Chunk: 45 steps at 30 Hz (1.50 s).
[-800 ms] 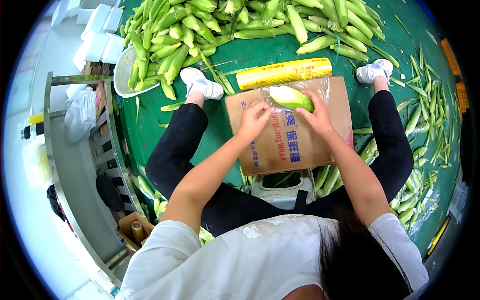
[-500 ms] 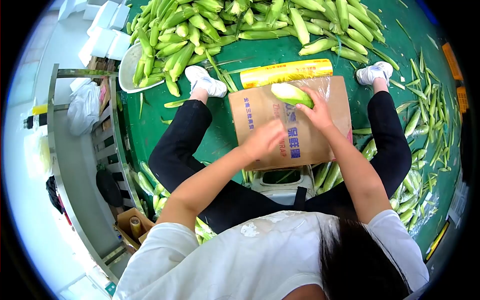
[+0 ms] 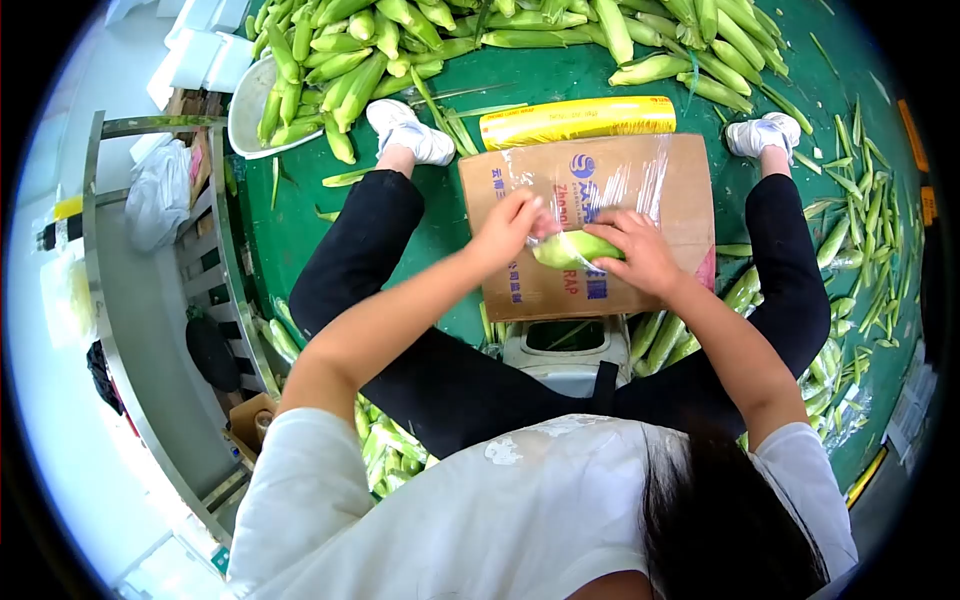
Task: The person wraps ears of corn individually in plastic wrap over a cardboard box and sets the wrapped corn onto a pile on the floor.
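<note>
My right hand is wrapped around a green ear of corn, held low over a cardboard box with blue and red print. At the other end of the corn is my left hand, its fingers pinched together and slightly blurred. What sits in that pinch, if anything, is too unclear to make out. Shiny streaks of clear plastic film lie on the box top. Along the far edge of the box rests a yellow-wrapped roll.
A heap of unwrapped corn spreads across the green floor, partly over a white basin. Wrapped corn lies beside my seat. Loose husk leaves are scattered at right. A metal rack stands at left.
The corn has come down and toward me in my right hand, turning to lie flatter. My left hand has moved up to the corn's left end. The view has shifted slightly.
</note>
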### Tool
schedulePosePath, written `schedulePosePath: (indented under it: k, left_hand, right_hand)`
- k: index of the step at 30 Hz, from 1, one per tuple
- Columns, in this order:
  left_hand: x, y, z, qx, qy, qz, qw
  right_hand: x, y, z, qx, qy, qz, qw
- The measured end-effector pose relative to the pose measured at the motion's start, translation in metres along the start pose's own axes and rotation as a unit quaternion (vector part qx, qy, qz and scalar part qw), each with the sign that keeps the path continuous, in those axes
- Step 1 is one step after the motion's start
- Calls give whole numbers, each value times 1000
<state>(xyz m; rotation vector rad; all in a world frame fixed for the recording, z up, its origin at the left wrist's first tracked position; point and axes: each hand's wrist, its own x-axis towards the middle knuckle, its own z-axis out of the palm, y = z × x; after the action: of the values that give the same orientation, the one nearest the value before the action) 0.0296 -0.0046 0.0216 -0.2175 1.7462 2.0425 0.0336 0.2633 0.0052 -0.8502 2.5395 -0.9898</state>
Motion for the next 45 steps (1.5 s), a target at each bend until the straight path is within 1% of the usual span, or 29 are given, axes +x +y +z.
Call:
schedulePosePath:
  k: [2, 4, 5, 6, 7, 9, 10, 13, 14, 15, 17, 19, 20, 21, 25, 27, 29, 32, 33, 34, 35, 36, 38, 40, 41, 42, 43, 44, 45]
  left_hand:
    - [58, -8, 3, 161, -93, -61, 981]
    - [110, -10, -1, 492, -198, -11, 848]
    - [136, -9, 1, 500, -175, -83, 844]
    - [141, 36, 11, 483, -160, -153, 847]
    - [165, 41, 0, 662, -104, 27, 742]
    - [174, 96, -2, 631, 34, 86, 770]
    - [180, 107, -3, 611, 49, 137, 778]
    - [204, 96, 10, 488, -70, 151, 856]
    - [209, 83, 21, 448, -151, 180, 863]
    - [212, 61, 33, 404, -231, 202, 862]
    - [191, 20, 64, 536, -296, 250, 750]
    - [171, -14, 81, 558, -293, 239, 738]
    - [161, -27, 88, 614, -231, 342, 673]
    - [152, -34, 98, 617, -236, 347, 666]
    - [109, -37, 114, 619, -257, 362, 649]
    - [106, -35, 113, 606, -283, 371, 644]
    - [101, -32, 114, 602, -276, 383, 644]
    - [85, -54, 126, 630, -252, 388, 624]
    - [74, -65, 137, 637, -221, 381, 632]
    - [60, -76, 148, 646, -191, 375, 638]
    - [43, -83, 155, 653, -160, 366, 644]
    - [36, -82, 159, 664, -145, 354, 642]
    - [26, -78, 158, 638, -137, 359, 668]
    - [19, -92, 172, 613, -144, 387, 674]
    - [3, -85, 190, 625, -222, 373, 649]
    - [-6, -119, 207, 654, -264, 393, 590]
    - [-16, -154, 225, 674, -306, 415, 529]
    - [-38, -153, 233, 654, -353, 338, 578]
    - [-58, -130, 232, 560, -375, 175, 718]
  right_hand:
    - [23, 5, -2, -46, 76, -22, 996]
    - [57, 14, -10, -101, 101, -62, 988]
    - [73, 19, -12, -134, 111, -27, 984]
    - [93, 25, -24, -147, 70, 45, 986]
    - [106, 28, -33, -158, 30, 117, 980]
    - [105, 26, -24, -76, 11, 83, 994]
    - [104, 22, -21, -37, 2, 65, 997]
    - [98, 3, -14, -174, 42, 29, 983]
    - [102, 1, -17, -154, -30, 57, 986]
    - [105, -5, -21, -129, -104, 86, 982]
    - [100, -6, -20, -58, -224, 93, 969]
    - [89, 4, -16, 22, -314, 47, 948]
    - [78, 4, -18, 73, -356, 36, 931]
    - [76, 5, -17, 104, -458, 9, 883]
    - [38, -21, 8, 195, -589, 35, 783]
    - [6, -51, 13, 347, -685, -38, 639]
    - [-66, -87, 9, 541, -605, 40, 583]
    - [-122, -80, -29, 449, -461, 105, 759]
    - [-139, -81, -48, 500, -500, 117, 697]
    - [-179, -78, -32, 544, -442, 100, 706]
    - [-223, -99, -37, 738, -294, 274, 541]
    - [-251, -101, -36, 766, -286, 273, 507]
    - [-298, -107, -36, 831, -151, 277, 459]
    - [-278, -142, -90, 795, 65, 401, 451]
    - [-275, -144, -86, 895, 119, 257, 345]
    - [-281, -136, -78, 851, 141, 246, 443]
    - [-284, -121, -64, 892, 157, 176, 387]
    - [-279, -118, -65, 901, 167, 151, 371]
    - [-270, -118, -70, 911, 172, 125, 352]
